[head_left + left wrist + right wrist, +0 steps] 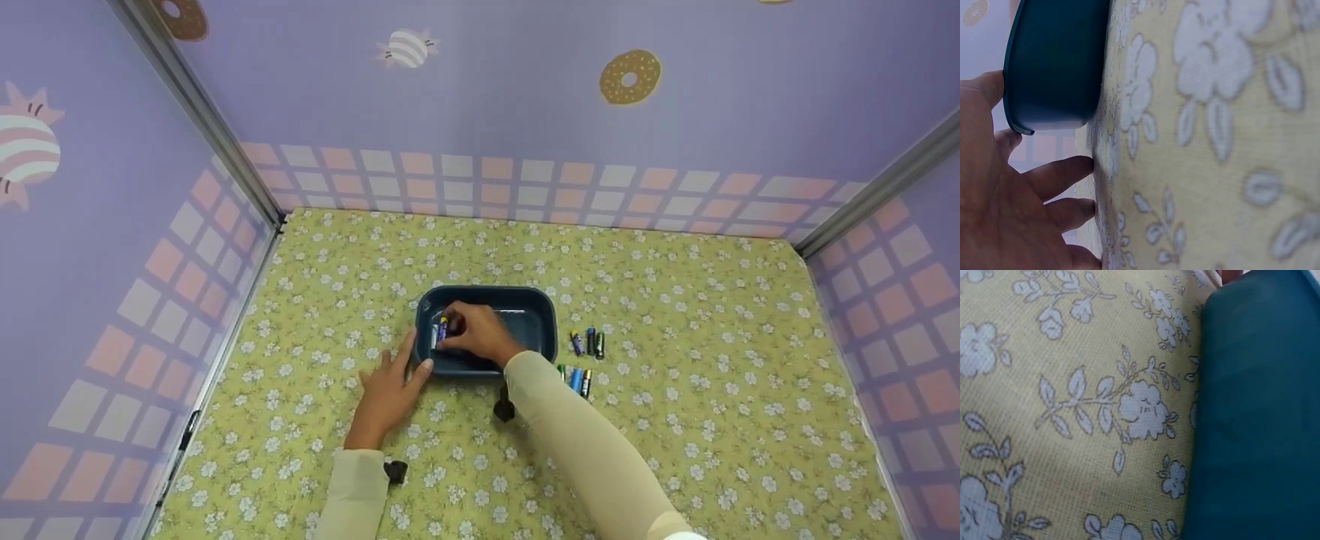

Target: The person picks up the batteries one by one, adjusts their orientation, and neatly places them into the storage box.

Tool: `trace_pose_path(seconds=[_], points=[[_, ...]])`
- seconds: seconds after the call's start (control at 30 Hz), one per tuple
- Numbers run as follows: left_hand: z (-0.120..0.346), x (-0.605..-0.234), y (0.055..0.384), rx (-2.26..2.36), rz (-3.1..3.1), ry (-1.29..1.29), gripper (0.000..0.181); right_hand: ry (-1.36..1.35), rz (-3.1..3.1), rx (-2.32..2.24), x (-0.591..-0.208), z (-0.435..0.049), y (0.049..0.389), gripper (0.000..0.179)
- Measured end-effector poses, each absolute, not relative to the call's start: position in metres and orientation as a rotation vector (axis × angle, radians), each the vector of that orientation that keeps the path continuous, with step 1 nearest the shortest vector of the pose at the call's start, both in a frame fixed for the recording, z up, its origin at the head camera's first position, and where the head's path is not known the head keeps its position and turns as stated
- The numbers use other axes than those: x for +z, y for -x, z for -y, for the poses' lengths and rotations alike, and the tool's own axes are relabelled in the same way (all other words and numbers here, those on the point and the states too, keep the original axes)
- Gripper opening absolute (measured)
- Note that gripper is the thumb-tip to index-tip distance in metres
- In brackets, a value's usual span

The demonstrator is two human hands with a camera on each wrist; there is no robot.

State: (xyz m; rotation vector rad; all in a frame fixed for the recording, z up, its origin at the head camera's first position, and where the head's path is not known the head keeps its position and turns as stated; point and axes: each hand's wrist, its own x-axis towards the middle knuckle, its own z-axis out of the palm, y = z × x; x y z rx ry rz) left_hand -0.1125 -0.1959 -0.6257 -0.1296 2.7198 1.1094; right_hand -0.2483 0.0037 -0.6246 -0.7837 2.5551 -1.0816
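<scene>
A dark teal plastic tray sits on the flowered cloth. Inside it, near the left wall, my right hand pinches a purple battery with a yellow end between thumb and fingers. A pale silvery battery lies just left of that one on the tray floor. My left hand steadies the tray's front left corner, thumb and forefinger at the rim. The left wrist view has this hand with its fingers spread beside the tray wall. In the right wrist view the tray's outer side conceals my right hand.
Right of the tray lie more batteries in two groups: a purple one, a dark one and a black one behind, a blue one among those in front. Purple wall panels enclose the cloth-covered table.
</scene>
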Motion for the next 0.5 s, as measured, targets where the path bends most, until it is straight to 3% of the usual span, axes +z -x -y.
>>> trace_pose_path(seconds=[0.5], points=[[0.1952,-0.6281,0.1127,1.099,-2.745,0.112,0.081,0.776,-2.648,-0.915,-0.6278,0.0021,0.2470,0.048]])
